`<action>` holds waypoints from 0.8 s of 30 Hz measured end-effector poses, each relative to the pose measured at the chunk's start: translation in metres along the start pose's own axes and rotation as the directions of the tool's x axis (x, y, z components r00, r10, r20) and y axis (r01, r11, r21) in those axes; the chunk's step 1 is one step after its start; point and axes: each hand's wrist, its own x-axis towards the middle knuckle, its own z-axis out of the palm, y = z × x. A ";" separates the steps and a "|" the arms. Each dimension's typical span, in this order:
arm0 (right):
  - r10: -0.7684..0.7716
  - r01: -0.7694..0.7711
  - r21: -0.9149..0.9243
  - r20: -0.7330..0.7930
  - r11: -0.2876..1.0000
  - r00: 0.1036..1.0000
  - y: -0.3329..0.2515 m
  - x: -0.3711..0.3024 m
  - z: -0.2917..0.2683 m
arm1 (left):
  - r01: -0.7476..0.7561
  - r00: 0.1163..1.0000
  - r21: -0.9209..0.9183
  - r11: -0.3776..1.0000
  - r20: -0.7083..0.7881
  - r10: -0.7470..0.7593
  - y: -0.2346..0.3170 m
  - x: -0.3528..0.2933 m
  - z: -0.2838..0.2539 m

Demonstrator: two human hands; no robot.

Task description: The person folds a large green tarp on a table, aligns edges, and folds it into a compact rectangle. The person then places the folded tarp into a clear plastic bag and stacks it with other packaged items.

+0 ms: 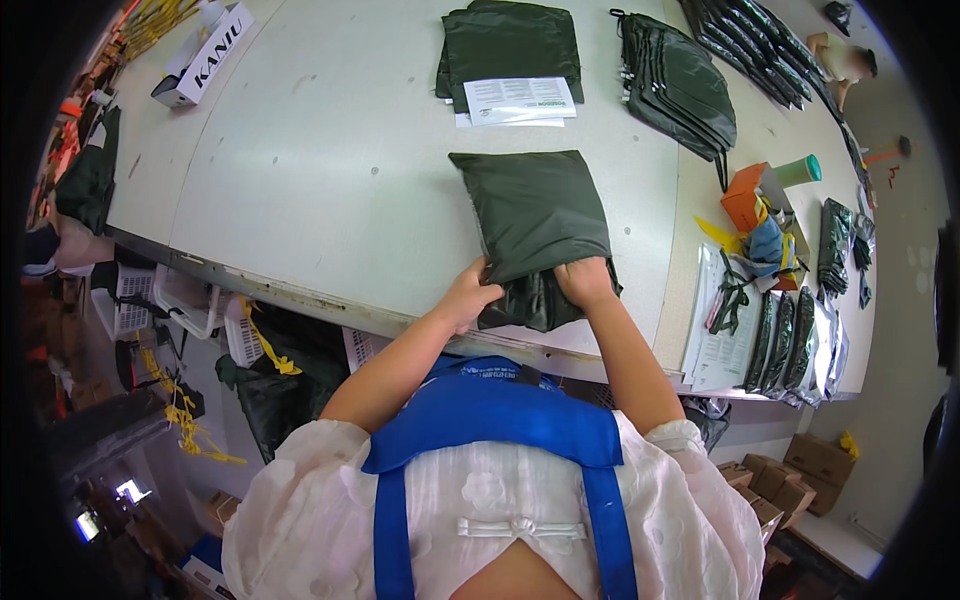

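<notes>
working at the near edge of a pale tabletop [320,200], a person in a blue apron [490,410] and a white blouse [500,480] handles a dark green pouch [540,210] with both bare hands. the pouch lies on the table directly in front of the person, its closed end pointing away and its gathered mouth facing the apron. the left hand [474,294] pinches the left side of the mouth between thumb and fingers. the right hand [584,279] reaches into the opening on the other side, its fingers hidden by the fabric, so whether they are spread or pressed together cannot be told.

beyond the pouch, a stack of dark green pouches [512,45] rests on the table, white printed sheets [518,98] at its near edge. to the right, a fanned row of dark pouches [680,85] stretches toward the far side. nearer, an orange box [743,195] stands just beside a teal-topped cylinder [798,171], with dark packets [780,340] lined up below. a white box [210,60] sits at the far left, while a co-worker [848,62] is seen at upper right and cardboard boxes [820,465] are piled at lower right.
</notes>
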 end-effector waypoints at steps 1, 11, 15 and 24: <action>0.054 -0.054 -0.063 0.000 0.997 0.999 0.013 -0.007 0.011 | -0.020 1.000 0.002 1.000 0.008 0.020 -0.006 0.002 0.000; -0.104 0.101 -0.131 -0.014 0.986 0.994 -0.041 -0.003 0.026 | -0.053 0.998 0.019 0.998 0.034 0.053 0.003 -0.008 0.012; 0.057 -0.073 0.066 0.214 0.995 0.975 -0.004 0.013 0.010 | -0.032 0.999 -0.037 0.999 -0.021 0.031 -0.013 -0.009 0.003; 0.037 -0.035 -0.018 0.148 0.999 0.988 -0.017 0.017 0.042 | -0.099 0.995 0.042 0.994 -0.012 0.100 -0.006 -0.007 0.001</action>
